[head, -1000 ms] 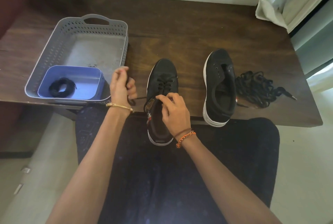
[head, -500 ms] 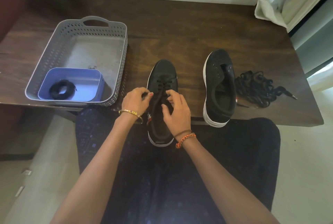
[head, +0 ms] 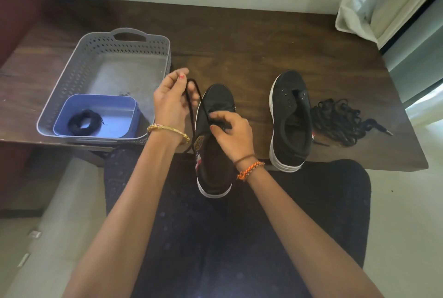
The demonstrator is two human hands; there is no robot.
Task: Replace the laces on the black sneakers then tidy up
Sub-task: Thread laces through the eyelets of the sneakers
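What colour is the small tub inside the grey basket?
Light blue; the small tub holds a coiled black lace. Head view shows it best.

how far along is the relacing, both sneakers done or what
Not both. Old laces already lie loose on the table. The left hand pulls a lace through the near sneaker, steadied by the right hand. The far sneaker is laceless; a coiled lace waits in the blue tub.

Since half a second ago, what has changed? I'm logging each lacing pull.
The left hand rose from beside the near black sneaker toward the grey basket, drawing the black lace out. The right hand kept pinching at the eyelets. The unlaced sneaker and loose lace pile stayed put.
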